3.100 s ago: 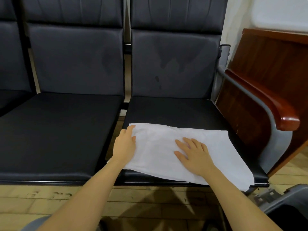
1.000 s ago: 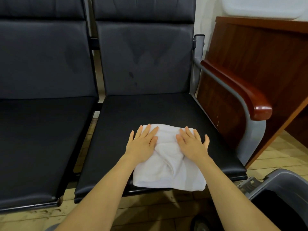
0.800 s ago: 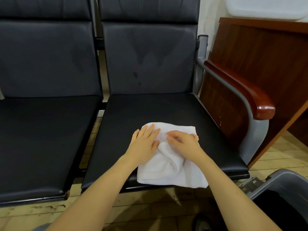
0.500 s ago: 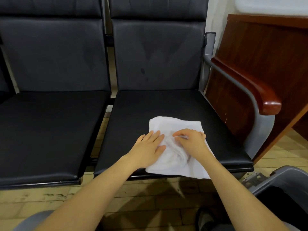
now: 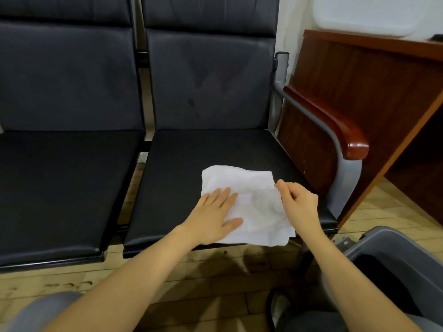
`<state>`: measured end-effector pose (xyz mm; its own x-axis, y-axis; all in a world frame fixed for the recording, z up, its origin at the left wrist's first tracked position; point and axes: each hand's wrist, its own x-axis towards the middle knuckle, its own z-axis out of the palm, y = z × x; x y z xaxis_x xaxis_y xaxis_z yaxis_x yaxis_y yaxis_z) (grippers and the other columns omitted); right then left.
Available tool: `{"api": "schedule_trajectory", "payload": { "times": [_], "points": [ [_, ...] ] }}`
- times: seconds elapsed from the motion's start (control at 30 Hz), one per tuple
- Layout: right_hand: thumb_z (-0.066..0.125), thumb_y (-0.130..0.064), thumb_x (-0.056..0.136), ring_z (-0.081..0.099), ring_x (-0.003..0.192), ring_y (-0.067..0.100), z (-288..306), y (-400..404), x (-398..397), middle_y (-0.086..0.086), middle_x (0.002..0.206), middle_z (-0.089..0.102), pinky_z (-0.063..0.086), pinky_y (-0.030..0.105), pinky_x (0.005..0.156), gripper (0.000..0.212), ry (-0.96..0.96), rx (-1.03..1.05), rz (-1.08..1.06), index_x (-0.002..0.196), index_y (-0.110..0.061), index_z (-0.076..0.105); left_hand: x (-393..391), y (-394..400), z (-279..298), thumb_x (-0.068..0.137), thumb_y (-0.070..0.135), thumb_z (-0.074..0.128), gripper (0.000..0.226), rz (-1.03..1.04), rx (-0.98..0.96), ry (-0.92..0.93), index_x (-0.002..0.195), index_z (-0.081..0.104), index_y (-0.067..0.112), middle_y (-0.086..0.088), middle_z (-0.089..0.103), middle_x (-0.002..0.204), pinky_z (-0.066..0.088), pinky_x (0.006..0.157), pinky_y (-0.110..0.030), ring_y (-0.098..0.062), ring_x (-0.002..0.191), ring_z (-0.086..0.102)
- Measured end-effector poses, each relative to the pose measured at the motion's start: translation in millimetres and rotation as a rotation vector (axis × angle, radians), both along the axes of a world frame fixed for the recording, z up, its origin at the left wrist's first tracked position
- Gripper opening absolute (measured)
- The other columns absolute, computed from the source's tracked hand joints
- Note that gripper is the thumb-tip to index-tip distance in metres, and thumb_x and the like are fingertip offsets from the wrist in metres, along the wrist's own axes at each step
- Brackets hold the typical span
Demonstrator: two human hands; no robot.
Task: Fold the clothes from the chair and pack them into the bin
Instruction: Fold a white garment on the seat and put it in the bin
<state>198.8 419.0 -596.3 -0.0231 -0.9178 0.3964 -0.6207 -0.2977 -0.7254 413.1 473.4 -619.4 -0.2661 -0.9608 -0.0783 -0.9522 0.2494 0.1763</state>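
Note:
A white cloth (image 5: 254, 204), folded to a small rough square, lies on the front half of the black chair seat (image 5: 215, 152). Its front edge hangs slightly over the seat's rim. My left hand (image 5: 215, 212) rests flat on the cloth's left part, fingers spread. My right hand (image 5: 299, 202) sits at the cloth's right edge with curled fingers, thumb and forefinger pinching that edge. The grey bin (image 5: 393, 267) stands on the floor at the lower right, its dark inside open to view.
A second black seat (image 5: 60, 188) adjoins on the left. A grey armrest with a red-brown wooden cap (image 5: 335, 123) rises on the right, with a wooden desk (image 5: 374, 80) behind it. Pale plank floor (image 5: 191, 283) lies below.
The cloth went from a wide spread sheet to a small folded square. My right hand slid from the cloth's middle to its right edge, and my left hand flattened on the left part.

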Motion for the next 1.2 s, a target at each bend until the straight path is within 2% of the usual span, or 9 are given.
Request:
{"api": "schedule_trajectory", "payload": {
  "times": [0.07, 0.17, 0.37, 0.57, 0.7, 0.83, 1.0, 1.13, 1.2],
  "points": [
    [0.05, -0.034, 0.094, 0.048, 0.062, 0.016, -0.4, 0.5, 0.8, 0.002, 0.063, 0.049, 0.042, 0.042, 0.068, 0.033, 0.144, -0.058, 0.003, 0.064, -0.022, 0.057, -1.4, 2.7, -1.1, 0.095, 0.062, 0.019, 0.071, 0.01, 0.018, -0.02, 0.151, -0.009, 0.028, 0.003, -0.018, 0.157, -0.008, 0.118, -0.036, -0.019, 0.144, -0.017],
    [0.055, -0.033, 0.094, 0.053, 0.088, 0.014, -0.6, 3.6, 10.9, -0.003, 0.095, 0.059, 0.041, 0.04, 0.087, 0.019, 0.272, -0.023, 0.099, 0.098, -0.022, 0.07, 1.3, 3.3, -1.9, 0.092, 0.066, 0.016, 0.073, 0.05, 0.069, -0.054, 0.149, -0.013, 0.031, 0.001, -0.021, 0.157, -0.007, 0.118, -0.039, -0.021, 0.144, -0.018],
    [0.041, -0.044, 0.098, 0.045, 0.128, 0.013, -14.8, 2.4, 26.9, -0.005, 0.143, 0.046, 0.028, 0.029, 0.107, 0.047, 0.557, 0.167, 0.308, 0.14, -0.022, 0.044, 16.0, -8.7, -1.8, 0.091, 0.067, 0.014, 0.072, 0.14, 0.107, -0.063, 0.149, -0.012, 0.032, -0.002, -0.02, 0.157, -0.005, 0.118, -0.041, -0.021, 0.145, -0.017],
    [0.056, -0.037, 0.093, 0.049, 0.12, 0.013, -25.7, -8.9, 19.5, -0.009, 0.131, 0.053, 0.03, 0.034, 0.11, 0.034, 0.35, 0.141, 0.36, 0.125, -0.024, 0.057, 39.5, -36.9, -6.1, 0.096, 0.059, 0.014, 0.063, 0.273, 0.048, 0.001, 0.15, -0.005, 0.034, -0.003, -0.014, 0.158, -0.006, 0.117, -0.041, -0.021, 0.145, -0.013],
    [0.063, -0.023, 0.09, 0.053, 0.11, 0.009, -30.6, -13.2, 13.1, -0.018, 0.111, 0.056, 0.037, 0.038, 0.105, 0.021, 0.227, 0.133, 0.365, 0.109, -0.031, 0.061, 35.3, -33.1, -5.2, 0.082, 0.065, 0.003, 0.081, 0.228, -0.243, 0.047, 0.142, 0.039, 0.026, -0.005, 0.029, 0.151, 0.014, 0.11, -0.034, -0.025, 0.139, 0.023],
    [0.064, -0.015, 0.089, 0.052, 0.11, 0.013, -33.9, -19.1, 10.6, -0.012, 0.11, 0.056, 0.041, 0.03, 0.101, 0.023, 0.177, 0.206, 0.32, 0.112, -0.02, 0.066, 20.0, -23.3, -1.3, 0.094, 0.053, 0.039, 0.044, 0.055, -0.234, 0.189, 0.126, 0.056, 0.027, 0.006, 0.048, 0.122, 0.025, 0.095, -0.027, -0.015, 0.113, 0.04],
    [0.062, -0.013, 0.09, 0.053, 0.103, 0.013, -30.3, -26.9, 16.1, -0.011, 0.096, 0.055, 0.041, 0.021, 0.091, 0.016, 0.213, 0.183, 0.269, 0.104, -0.016, 0.071, 24.3, -16.1, -8.2, 0.096, 0.039, 0.048, 0.032, 0.147, -0.271, 0.268, 0.123, 0.061, 0.027, 0.007, 0.054, 0.119, 0.031, 0.095, -0.025, -0.013, 0.11, 0.045],
    [0.061, -0.014, 0.091, 0.05, 0.094, 0.009, -21.8, -27.6, 17.7, -0.01, 0.094, 0.054, 0.043, 0.034, 0.094, 0.016, 0.24, 0.038, 0.227, 0.104, -0.013, 0.071, 28.7, -19.3, -4.5, 0.092, 0.032, 0.059, 0.024, 0.214, -0.274, 0.405, 0.11, 0.071, 0.022, 0.004, 0.062, 0.109, 0.04, 0.094, -0.032, -0.016, 0.105, 0.052],
    [0.06, -0.012, 0.091, 0.047, 0.092, 0.008, -14.2, -24.7, 17.2, -0.006, 0.095, 0.057, 0.035, 0.024, 0.09, 0.015, 0.253, -0.061, 0.228, 0.103, -0.012, 0.07, 30.7, -18.4, -3.6, 0.09, 0.033, 0.062, 0.023, 0.222, -0.286, 0.432, 0.108, 0.072, 0.021, 0.004, 0.063, 0.108, 0.042, 0.092, -0.033, -0.016, 0.103, 0.053]
  ]
}}
